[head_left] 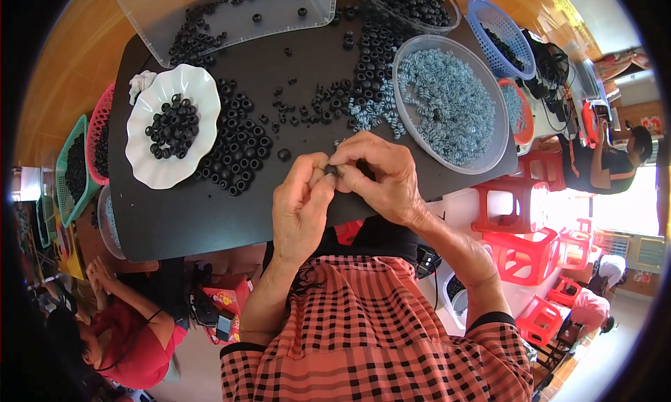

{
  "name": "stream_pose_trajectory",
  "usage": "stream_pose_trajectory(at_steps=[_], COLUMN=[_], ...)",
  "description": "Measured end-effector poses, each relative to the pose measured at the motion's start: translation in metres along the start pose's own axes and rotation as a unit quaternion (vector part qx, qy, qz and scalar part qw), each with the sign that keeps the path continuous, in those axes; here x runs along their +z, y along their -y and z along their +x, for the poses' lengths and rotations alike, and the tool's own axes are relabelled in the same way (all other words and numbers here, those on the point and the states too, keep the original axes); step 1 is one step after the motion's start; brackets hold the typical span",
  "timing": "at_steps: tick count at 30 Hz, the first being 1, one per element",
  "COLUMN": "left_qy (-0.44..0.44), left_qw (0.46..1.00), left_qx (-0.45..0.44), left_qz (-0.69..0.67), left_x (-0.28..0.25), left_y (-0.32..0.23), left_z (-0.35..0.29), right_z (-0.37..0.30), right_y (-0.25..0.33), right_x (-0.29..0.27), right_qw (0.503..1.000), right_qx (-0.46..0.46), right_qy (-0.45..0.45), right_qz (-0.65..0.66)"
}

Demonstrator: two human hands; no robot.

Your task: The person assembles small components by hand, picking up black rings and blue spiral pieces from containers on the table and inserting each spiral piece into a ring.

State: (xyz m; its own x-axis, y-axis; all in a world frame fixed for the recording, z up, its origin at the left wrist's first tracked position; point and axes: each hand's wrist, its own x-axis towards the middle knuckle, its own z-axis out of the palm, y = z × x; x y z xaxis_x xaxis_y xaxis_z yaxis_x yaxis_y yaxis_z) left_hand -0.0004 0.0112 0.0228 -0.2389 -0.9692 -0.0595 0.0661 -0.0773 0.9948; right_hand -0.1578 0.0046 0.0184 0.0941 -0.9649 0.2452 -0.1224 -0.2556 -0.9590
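Just over the table's near edge, my left hand (302, 207) and my right hand (383, 175) meet fingertip to fingertip. Pinched between them is a small round black plastic piece (331, 170), mostly covered by the fingers. A loose black ball-shaped piece with a hole (284, 154) lies beside my left hand. Beyond the hands are scattered small black pieces (327, 101) and a spill of pale blue metal springs (374, 114). More springs fill a round clear tub (502, 122) right of my right hand. Hollow black balls (241, 150) cluster left of my left hand.
A white scalloped dish (143, 166) holding black pieces stands at left on the dark table (210, 227). A clear bin (150, 35) and another tub (453, 24) sit at the back. Colander-like baskets flank the table. A person (136, 332) sits at lower left; red stools (514, 206) stand at right.
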Motion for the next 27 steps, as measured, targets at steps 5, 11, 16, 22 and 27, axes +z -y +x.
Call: stream_pose_trajectory(at_steps=[5,11,16,22,27], left_qy=[0.007,0.000,0.010,-0.012,-0.013], left_qw=[0.998,0.998,0.996,0.985,0.975], left_qx=[0.011,0.019,0.005,0.022,0.025], left_qz=[-0.054,-0.067,-0.092,-0.171,-0.222], left_x=[0.005,-0.002,-0.003,-0.010,-0.006], left_y=[0.014,0.011,0.009,0.020,0.018], left_z=[0.000,0.002,0.003,0.005,0.007], right_z=[0.033,0.126,0.153,0.122,0.060], right_y=[0.022,-0.008,-0.025,0.008,0.025], right_x=[0.008,0.009,0.013,0.007,-0.008], right_qw=[0.993,0.927,0.864,0.952,0.987], right_qx=[-0.050,-0.231,-0.198,-0.083,0.115], right_qy=[-0.007,0.066,0.169,0.119,0.097], right_qz=[-0.104,-0.288,-0.430,-0.270,-0.048])
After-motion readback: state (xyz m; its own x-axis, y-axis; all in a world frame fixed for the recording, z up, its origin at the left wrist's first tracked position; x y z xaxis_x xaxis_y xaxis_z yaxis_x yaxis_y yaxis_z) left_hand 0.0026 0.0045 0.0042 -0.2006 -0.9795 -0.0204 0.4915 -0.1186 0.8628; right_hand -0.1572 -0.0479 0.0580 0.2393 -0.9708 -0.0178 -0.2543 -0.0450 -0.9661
